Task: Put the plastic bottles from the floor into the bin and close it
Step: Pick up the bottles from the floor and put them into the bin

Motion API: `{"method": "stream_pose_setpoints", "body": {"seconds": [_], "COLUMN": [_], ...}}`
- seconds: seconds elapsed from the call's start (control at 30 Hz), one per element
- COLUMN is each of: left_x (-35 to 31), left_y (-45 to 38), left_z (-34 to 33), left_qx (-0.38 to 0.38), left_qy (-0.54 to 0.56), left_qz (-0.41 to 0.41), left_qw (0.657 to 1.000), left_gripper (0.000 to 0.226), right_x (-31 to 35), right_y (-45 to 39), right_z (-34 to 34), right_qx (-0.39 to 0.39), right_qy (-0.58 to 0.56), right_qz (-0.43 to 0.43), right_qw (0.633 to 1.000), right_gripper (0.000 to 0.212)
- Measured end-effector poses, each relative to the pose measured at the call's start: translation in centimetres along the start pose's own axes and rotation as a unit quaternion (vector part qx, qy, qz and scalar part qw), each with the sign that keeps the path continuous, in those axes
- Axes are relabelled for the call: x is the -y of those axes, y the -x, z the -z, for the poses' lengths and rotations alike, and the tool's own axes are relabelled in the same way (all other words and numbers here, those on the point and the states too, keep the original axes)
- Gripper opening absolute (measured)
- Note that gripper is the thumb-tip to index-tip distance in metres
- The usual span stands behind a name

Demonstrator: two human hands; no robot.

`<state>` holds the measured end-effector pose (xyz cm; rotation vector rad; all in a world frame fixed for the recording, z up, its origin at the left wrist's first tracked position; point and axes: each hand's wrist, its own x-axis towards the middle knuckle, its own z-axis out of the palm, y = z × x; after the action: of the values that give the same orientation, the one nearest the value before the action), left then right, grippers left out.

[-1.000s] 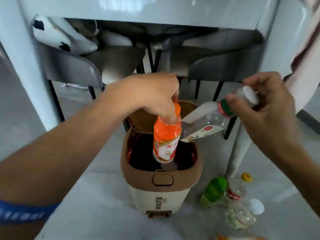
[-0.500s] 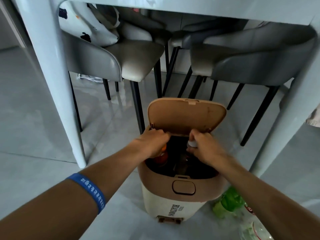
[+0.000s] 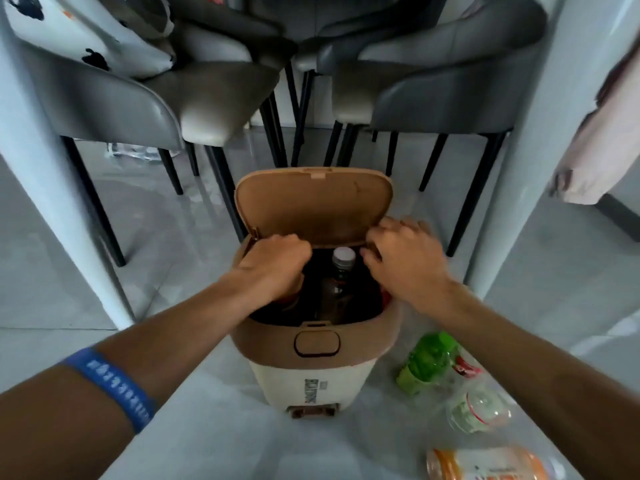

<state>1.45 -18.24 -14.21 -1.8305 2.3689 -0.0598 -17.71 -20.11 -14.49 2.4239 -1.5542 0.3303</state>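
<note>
The beige and brown pedal bin (image 3: pixel 367 341) stands on the floor with its lid (image 3: pixel 313 206) tipped up and open. My left hand (image 3: pixel 273 265) reaches into the left side of the opening, fingers curled down over an orange bottle (image 3: pixel 292 302) that is mostly hidden under it. A clear bottle with a white cap (image 3: pixel 343 268) stands upright inside the bin. My right hand (image 3: pixel 405 258) hovers over the right rim with fingers spread, off that bottle. On the floor to the right lie a green bottle (image 3: pixel 427 362), a clear bottle (image 3: pixel 479 408) and an orange bottle (image 3: pixel 485 465).
Grey chairs with black legs (image 3: pixel 221 109) crowd close behind the bin under a white table. White table legs (image 3: pixel 45 188) stand left and right. A pink cloth (image 3: pixel 602 143) hangs at the right. A red-labelled bottle (image 3: pixel 467 367) lies beside the green one.
Both bottles went down into the bin. My right hand has let go of the clear bottle and lifted to the right rim with fingers spread. My left hand stays low inside.
</note>
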Motion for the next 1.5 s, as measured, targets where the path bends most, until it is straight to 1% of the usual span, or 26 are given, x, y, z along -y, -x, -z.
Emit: {"method": "stream_pose_setpoints", "body": {"seconds": [0.07,0.13,0.17,0.27,0.3,0.33,0.4,0.43,0.5,0.57,0.63,0.73,0.83,0.9,1.0,1.07,1.17,1.23,1.3,1.4,1.47,1.5], "left_x": [-2.2,-4.7,-5.6,-10.7,-12.6,-14.6,-18.6,-20.2,-22.2,-23.2,-23.4,-23.1,-21.7,-21.1,-19.5,-17.6,-14.0,-11.1,-8.2,-4.0,-1.3,-0.2], "left_y": [0.2,0.2,0.1,-1.0,-1.3,-1.9,-3.0,-3.5,-4.0,-3.9,-3.2,-2.5,-2.4,-2.5,-3.1,-3.4,-2.9,-1.6,0.1,2.3,3.1,3.4], "left_z": [1.8,3.3,3.9,5.6,5.8,5.4,3.5,2.1,-0.5,-2.3,-3.6,-5.1,-4.9,-3.4,0.7,4.1,9.9,13.7,16.8,19.5,19.9,19.7], "left_qx": [0.010,0.000,-0.019,-0.069,-0.075,-0.066,-0.008,0.021,0.066,0.092,0.097,0.083,0.086,0.082,0.029,-0.004,-0.046,-0.076,-0.086,-0.104,-0.113,-0.105], "left_qy": [0.036,0.077,0.090,0.121,0.134,0.142,0.120,0.092,0.041,0.024,0.021,0.023,0.068,0.116,0.195,0.250,0.305,0.335,0.365,0.379,0.375,0.366], "left_qz": [-0.015,-0.049,-0.067,-0.137,-0.161,-0.175,-0.174,-0.168,-0.154,-0.147,-0.160,-0.177,-0.154,-0.134,-0.114,-0.099,-0.084,-0.071,-0.063,-0.048,-0.032,-0.026], "left_qw": [0.999,0.996,0.994,0.981,0.975,0.972,0.977,0.981,0.985,0.985,0.982,0.980,0.982,0.981,0.974,0.963,0.948,0.936,0.925,0.918,0.920,0.924], "left_gripper": [0.017,0.003,0.004,0.030,0.035,0.038,0.042,0.042,0.034,0.031,0.035,0.036,0.035,0.031,0.022,0.022,0.020,0.022,0.023,0.016,0.016,0.015], "right_x": [-2.2,-5.1,-6.5,-11.4,-12.5,-13.2,-14.1,-14.5,-15.0,-15.3,-15.4,-15.9,-15.8,-15.7,-15.2,-14.7,-13.9,-12.7,-11.0,-8.1,-5.8,-4.8], "right_y": [2.7,6.0,7.3,11.8,12.9,13.7,14.9,15.3,15.8,15.9,15.8,15.7,14.8,14.1,12.1,10.4,7.8,6.2,4.8,3.0,1.9,1.4], "right_z": [1.1,1.6,1.6,0.8,0.3,-0.4,-1.7,-2.2,-3.2,-3.9,-4.6,-6.3,-6.9,-6.5,-3.8,-0.9,4.5,8.3,11.7,14.9,15.6,15.6], "right_qx": [-0.053,-0.060,-0.059,-0.045,-0.021,0.020,0.105,0.124,0.145,0.161,0.181,0.173,0.160,0.141,0.068,0.007,-0.100,-0.152,-0.199,-0.247,-0.257,-0.255], "right_qy": [-0.046,-0.065,-0.071,-0.082,-0.088,-0.090,-0.090,-0.088,-0.087,-0.111,-0.145,-0.178,-0.189,-0.197,-0.247,-0.282,-0.315,-0.349,-0.383,-0.425,-0.441,-0.448], "right_qz": [-0.038,-0.071,-0.088,-0.172,-0.196,-0.214,-0.238,-0.246,-0.244,-0.225,-0.193,-0.162,-0.141,-0.131,-0.161,-0.188,-0.214,-0.208,-0.200,-0.188,-0.183,-0.179], "right_qw": [0.997,0.994,0.992,0.981,0.976,0.972,0.961,0.957,0.955,0.955,0.953,0.955,0.959,0.961,0.953,0.941,0.919,0.901,0.879,0.850,0.840,0.838], "right_gripper": [0.022,0.022,0.022,0.021,0.022,0.029,0.045,0.049,0.052,0.057,0.058,0.049,0.041,0.034,0.021,0.021,0.018,0.018,0.021,0.022,0.024,0.026]}}
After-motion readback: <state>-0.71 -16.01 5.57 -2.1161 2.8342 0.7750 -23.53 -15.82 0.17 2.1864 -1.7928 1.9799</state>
